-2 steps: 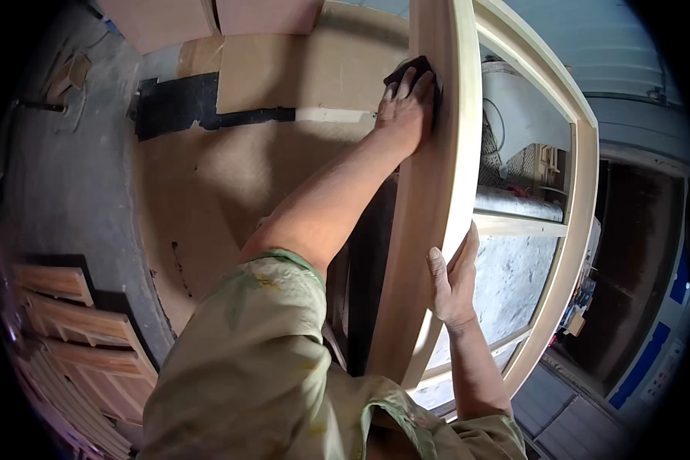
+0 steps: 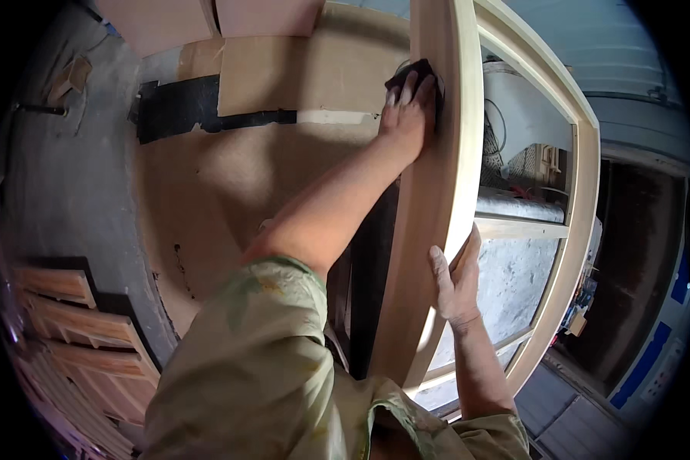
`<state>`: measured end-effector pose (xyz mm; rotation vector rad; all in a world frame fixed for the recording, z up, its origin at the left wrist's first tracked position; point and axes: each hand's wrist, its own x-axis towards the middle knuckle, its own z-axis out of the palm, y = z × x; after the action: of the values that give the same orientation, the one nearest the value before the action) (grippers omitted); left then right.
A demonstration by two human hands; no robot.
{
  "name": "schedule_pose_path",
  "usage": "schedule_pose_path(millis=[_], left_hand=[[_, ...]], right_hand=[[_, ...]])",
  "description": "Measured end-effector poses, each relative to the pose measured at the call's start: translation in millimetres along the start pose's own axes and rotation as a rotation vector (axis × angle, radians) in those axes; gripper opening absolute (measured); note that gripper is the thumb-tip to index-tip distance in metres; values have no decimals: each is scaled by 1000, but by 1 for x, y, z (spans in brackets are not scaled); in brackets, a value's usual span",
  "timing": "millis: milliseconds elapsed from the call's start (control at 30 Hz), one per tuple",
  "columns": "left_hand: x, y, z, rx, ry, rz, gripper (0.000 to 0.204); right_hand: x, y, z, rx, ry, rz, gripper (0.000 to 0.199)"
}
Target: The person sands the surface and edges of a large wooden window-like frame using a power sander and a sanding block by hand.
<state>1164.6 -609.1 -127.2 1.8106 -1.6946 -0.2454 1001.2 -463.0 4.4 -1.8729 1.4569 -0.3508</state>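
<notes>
A pale wooden frame (image 2: 437, 192) with crossbars stands on edge in front of me, its wide side board running away from my body. Near the far part of that board, my left hand (image 2: 408, 111) presses a dark piece of sandpaper (image 2: 411, 71) flat against the wood, with dusty fingers over it. Closer to me, my right hand (image 2: 458, 284) grips the same board, thumb on the near left face and fingers along the right edge. The fingertips on the far side are partly hidden.
Brown board sheets (image 2: 199, 176) and a torn black strip (image 2: 180, 107) cover the floor at left. Slatted wooden panels (image 2: 92, 330) lie at lower left. Through the frame's openings show a speckled grey surface (image 2: 514, 284) and a white container (image 2: 517, 107).
My left hand and the sandpaper have slid very slightly toward me along the board. My right hand stays nearly in place on the frame.
</notes>
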Motion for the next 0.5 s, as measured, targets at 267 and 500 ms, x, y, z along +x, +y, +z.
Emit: schedule_pose_path(millis=[267, 500], left_hand=[[-29, 18, 0, -188, -40, 90, 52], [92, -23, 35, -244, 47, -52, 53]], right_hand=[[55, -2, -13, 113, 58, -13, 72], [59, 2, -13, 316, -38, 71, 72]])
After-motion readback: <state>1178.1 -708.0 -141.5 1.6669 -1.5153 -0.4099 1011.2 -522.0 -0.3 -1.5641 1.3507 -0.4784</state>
